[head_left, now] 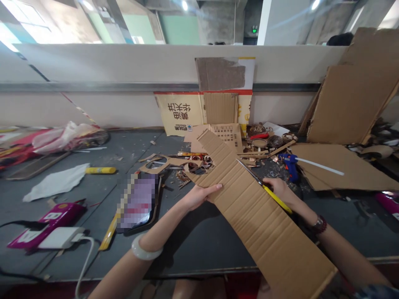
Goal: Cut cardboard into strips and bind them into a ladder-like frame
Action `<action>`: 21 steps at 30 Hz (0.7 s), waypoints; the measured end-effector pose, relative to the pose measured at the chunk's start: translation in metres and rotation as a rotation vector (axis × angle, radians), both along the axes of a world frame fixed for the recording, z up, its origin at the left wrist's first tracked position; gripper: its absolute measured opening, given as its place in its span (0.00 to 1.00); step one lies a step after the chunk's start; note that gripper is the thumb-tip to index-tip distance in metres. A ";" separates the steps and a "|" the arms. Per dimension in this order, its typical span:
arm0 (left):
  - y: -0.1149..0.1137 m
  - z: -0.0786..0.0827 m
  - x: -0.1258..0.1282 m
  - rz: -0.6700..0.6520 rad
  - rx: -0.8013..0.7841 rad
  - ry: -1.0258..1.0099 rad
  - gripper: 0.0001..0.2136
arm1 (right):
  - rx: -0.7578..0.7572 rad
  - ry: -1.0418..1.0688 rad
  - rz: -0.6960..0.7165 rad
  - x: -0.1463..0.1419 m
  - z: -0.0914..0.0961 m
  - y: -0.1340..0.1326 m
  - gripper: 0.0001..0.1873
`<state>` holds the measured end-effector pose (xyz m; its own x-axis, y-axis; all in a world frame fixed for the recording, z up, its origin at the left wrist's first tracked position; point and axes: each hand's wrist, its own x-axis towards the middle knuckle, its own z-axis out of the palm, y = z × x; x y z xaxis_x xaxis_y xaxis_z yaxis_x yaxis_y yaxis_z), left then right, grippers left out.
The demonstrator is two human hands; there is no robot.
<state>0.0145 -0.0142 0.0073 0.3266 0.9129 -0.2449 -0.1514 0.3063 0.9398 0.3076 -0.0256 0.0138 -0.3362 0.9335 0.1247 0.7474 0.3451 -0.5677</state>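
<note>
Corrugated cardboard strip [264, 220] held down by L hand [199, 197], open, fingers flat; yellow-handled cutter [276, 198] gripped in closed R hand [279, 192], blade along strip's edge, center frame.

Phone [137, 202] screen is pixelated, cardboard strip [264, 216] runs off the bottom edge, right hand [280, 191] covers part of the yellow cutter [277, 199], and the heap of scraps [260, 143] beyond is too small and jumbled to make out.

Long corrugated cardboard strip [246, 195] — creased crosswise — yellow-handled cutter [277, 199] along edge.
</note>
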 end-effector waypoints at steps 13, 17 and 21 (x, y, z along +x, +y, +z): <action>-0.009 -0.006 0.010 -0.120 0.032 0.034 0.23 | -0.014 -0.112 -0.032 -0.002 0.012 -0.010 0.06; -0.007 -0.005 0.008 -0.114 0.015 0.015 0.22 | -0.030 -0.085 -0.017 -0.003 0.008 -0.007 0.07; -0.005 -0.007 0.006 -0.108 -0.006 0.000 0.22 | -0.035 -0.046 0.000 -0.004 0.007 -0.005 0.07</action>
